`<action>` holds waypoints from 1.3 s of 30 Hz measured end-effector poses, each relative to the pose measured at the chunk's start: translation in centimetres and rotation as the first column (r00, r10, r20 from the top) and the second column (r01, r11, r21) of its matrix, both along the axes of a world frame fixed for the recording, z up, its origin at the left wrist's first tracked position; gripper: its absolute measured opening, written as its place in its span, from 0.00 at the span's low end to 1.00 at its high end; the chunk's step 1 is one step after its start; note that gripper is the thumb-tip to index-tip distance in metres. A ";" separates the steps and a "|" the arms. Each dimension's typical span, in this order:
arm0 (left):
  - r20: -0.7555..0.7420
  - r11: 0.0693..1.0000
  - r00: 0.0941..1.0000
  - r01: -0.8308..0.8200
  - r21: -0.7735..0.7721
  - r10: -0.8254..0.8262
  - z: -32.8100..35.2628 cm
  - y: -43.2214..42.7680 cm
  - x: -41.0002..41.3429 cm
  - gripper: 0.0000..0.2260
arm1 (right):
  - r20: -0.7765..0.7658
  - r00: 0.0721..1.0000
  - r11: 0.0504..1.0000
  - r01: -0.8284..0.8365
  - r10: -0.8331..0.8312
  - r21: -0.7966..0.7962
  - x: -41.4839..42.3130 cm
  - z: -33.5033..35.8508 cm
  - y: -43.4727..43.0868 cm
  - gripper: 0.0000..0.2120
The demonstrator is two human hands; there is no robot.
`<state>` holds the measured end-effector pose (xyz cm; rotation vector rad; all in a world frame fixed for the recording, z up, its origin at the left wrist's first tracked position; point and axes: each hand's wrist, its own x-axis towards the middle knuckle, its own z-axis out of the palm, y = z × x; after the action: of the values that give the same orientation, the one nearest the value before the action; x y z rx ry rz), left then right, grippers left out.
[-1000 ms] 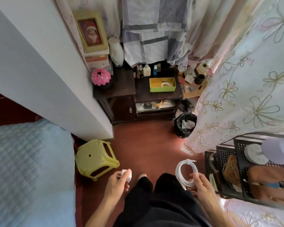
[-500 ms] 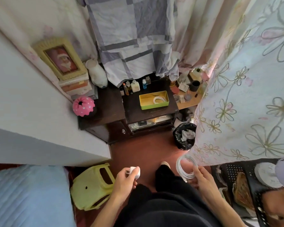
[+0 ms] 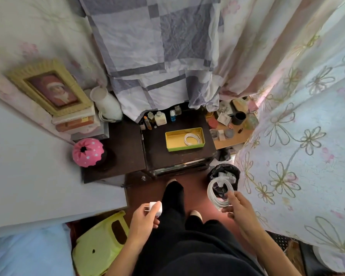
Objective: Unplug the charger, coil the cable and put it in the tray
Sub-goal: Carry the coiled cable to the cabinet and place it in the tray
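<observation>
My left hand [image 3: 142,222] grips a white charger plug [image 3: 155,208], its prongs pointing left. A coiled white cable [image 3: 217,193] hangs from my right hand [image 3: 240,211], held at its lower edge above the red floor. Ahead, a yellow-green tray [image 3: 168,143] rests on the dark wooden cabinet [image 3: 157,156]; another white coiled cable [image 3: 191,138] lies inside it. The plug and the cable in my hands are separate from each other.
A black waste bin [image 3: 230,171] stands right of the cabinet, behind the held coil. A yellow-green plastic stool [image 3: 98,244] sits low left. A pink dome [image 3: 87,152], white vase [image 3: 108,104], framed picture and small bottles [image 3: 160,118] crowd the cabinet top. Floral curtains hang on the right.
I have stepped toward the cabinet, which now looms larger and nearer. Both hands keep their hold on plug and coil, carried forward with me.
</observation>
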<state>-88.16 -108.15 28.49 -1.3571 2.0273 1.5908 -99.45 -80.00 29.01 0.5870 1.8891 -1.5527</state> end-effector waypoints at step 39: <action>0.079 0.988 0.990 0.111 0.110 -0.120 -15.5 -6.9 -27.5 0.08 | -0.130 0.840 0.709 -0.349 0.526 0.613 -33.4 -25.2 -16.4 0.14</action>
<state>-115.69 -115.06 12.97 -1.2256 1.9079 1.5396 -132.86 -96.44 3.76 0.0950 2.5203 -0.7704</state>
